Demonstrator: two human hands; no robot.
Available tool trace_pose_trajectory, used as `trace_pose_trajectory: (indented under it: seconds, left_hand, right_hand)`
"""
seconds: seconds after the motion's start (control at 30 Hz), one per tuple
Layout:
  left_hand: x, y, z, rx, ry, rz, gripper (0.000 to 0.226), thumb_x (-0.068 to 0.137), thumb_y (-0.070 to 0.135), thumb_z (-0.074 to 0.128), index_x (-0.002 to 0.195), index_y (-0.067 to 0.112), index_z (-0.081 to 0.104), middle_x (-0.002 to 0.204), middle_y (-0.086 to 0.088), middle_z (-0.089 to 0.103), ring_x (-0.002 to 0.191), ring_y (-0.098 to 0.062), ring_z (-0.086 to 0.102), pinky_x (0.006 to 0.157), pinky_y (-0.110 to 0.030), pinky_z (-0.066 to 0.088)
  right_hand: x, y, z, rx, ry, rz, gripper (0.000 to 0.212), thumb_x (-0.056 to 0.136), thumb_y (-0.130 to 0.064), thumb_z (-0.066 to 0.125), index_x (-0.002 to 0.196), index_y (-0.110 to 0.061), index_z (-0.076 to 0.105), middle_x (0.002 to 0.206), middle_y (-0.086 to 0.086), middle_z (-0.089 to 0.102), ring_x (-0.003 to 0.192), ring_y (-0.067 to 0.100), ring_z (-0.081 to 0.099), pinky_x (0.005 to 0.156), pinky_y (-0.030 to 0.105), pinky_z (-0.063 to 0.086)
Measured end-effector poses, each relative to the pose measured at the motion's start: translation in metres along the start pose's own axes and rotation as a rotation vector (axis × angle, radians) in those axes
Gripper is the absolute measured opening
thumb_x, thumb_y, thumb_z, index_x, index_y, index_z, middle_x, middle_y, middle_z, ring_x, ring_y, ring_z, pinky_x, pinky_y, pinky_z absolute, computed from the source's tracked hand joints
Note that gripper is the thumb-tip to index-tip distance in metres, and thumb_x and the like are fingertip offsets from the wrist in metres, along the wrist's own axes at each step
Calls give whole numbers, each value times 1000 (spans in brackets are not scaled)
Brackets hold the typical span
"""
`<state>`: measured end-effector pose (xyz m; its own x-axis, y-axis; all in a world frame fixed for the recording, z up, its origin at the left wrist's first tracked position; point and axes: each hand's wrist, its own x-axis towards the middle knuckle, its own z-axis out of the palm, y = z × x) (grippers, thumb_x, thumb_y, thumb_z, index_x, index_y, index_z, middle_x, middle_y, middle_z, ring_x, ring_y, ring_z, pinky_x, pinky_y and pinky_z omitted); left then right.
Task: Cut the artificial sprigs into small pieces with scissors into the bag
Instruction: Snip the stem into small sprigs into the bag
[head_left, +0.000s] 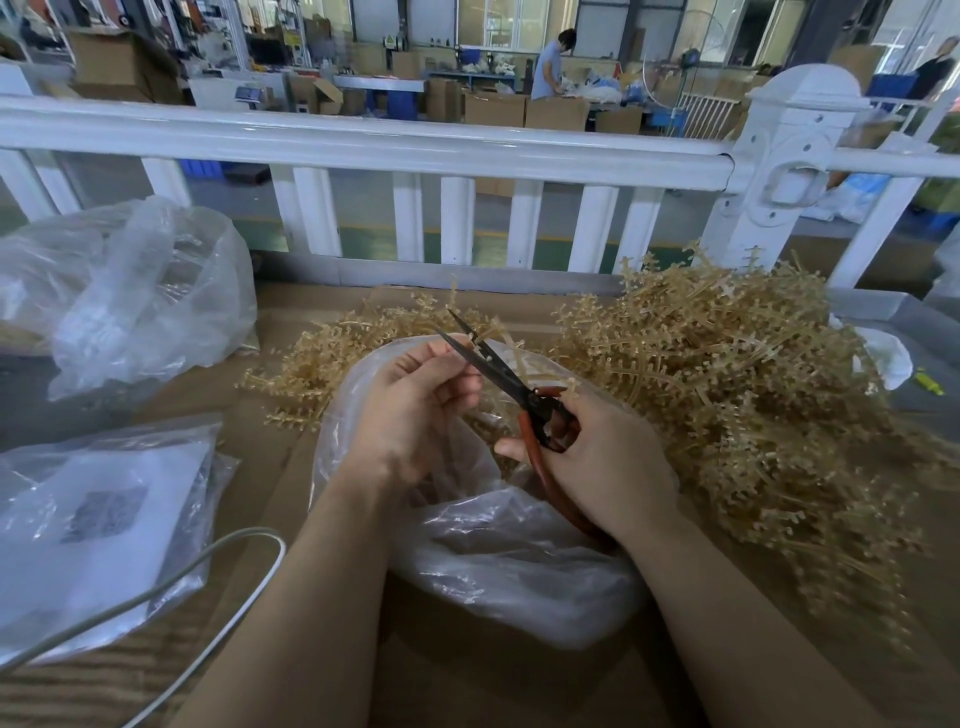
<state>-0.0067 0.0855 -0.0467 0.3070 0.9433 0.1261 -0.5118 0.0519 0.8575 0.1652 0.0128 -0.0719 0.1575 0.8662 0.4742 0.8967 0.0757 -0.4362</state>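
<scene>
My right hand (602, 457) grips red-handled scissors (498, 374), whose dark blades stand apart and point up and left. My left hand (410, 400) pinches a small beige sprig piece (475, 340) that lies between the blades. Both hands hover over an open clear plastic bag (498, 545) in the middle of the table. A big heap of beige artificial sprigs (737, 395) lies to the right. A smaller bunch of sprigs (322, 358) lies behind the bag to the left.
A crumpled clear bag (140, 301) sits at the far left. Another clear bag holding a printed sheet (98, 525) lies at the near left, with a white cable (218, 577) looping over it. A white railing (415, 150) runs behind the cardboard-covered table (467, 675).
</scene>
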Motion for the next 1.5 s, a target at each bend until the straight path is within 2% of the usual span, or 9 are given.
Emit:
trace_pose_trajectory:
  seconds: [0.27,0.43,0.6,0.77,0.9,1.1,1.23,1.33,1.5]
  left_hand:
    - [-2,2,-9,212,-8,187,5,81,15,75,77,18,77,70,-4,72,62,-11,67,65,-22,57]
    - [-1,-1,-3,243,30,167,22,93,4,61,80,14,74,70,-3,68,63,-9,61,65,-18,53]
    - [-1,-2,6,133,20,84,26,91,7,57,75,17,74,74,-1,69,62,-8,58,64,-20,51]
    - [-1,-2,4,135,22,102,42,96,1,52,67,21,74,66,0,65,61,-7,59,63,-20,51]
    - [-1,-1,3,158,20,120,21,91,12,62,75,19,73,73,-1,67,63,-6,58,64,-19,52]
    - [0,2,0,180,185,135,30,97,18,60,72,28,73,76,6,70,71,-5,62,71,-22,50]
    - [-1,5,-2,86,283,135,24,100,18,56,79,21,68,76,3,71,71,-8,67,68,-23,55]
    - [0,6,-3,47,347,169,28,101,17,54,75,18,64,65,7,65,59,-5,61,59,-20,52]
    - [0,4,-6,37,381,183,26,101,20,55,77,15,64,67,5,64,61,-6,58,60,-19,51]
  right_hand:
    - [-1,0,0,3,-4,16,86,64,-103,34,105,-35,66,75,-19,61,73,4,63,69,28,57]
    - [-2,-2,-3,5,4,21,83,63,-103,35,103,-36,63,67,-30,45,69,2,53,68,24,50]
    - [-1,-6,-4,32,26,46,83,58,-104,34,99,-37,62,65,-33,42,61,-13,40,60,11,33]
    - [-2,-4,-4,5,-11,56,82,61,-101,42,100,-31,62,67,-31,46,68,2,54,64,24,45]
    - [-2,-4,-3,-19,-19,58,84,61,-103,37,104,-34,57,70,-29,47,72,3,50,66,26,44]
    - [-3,-5,-3,-3,-14,33,57,66,-93,51,94,-46,38,80,-27,54,73,-3,49,62,23,41]
    - [-5,-8,-7,-4,-31,-24,53,71,-90,46,102,-47,46,81,-30,51,74,-8,47,62,8,32]
    - [-6,-10,-8,-8,-70,-90,64,70,-91,46,112,-44,56,87,-29,50,79,-3,48,65,13,35]
    - [-6,-10,-10,8,-48,-216,61,73,-87,54,103,-35,61,87,-26,52,77,1,50,66,13,36]
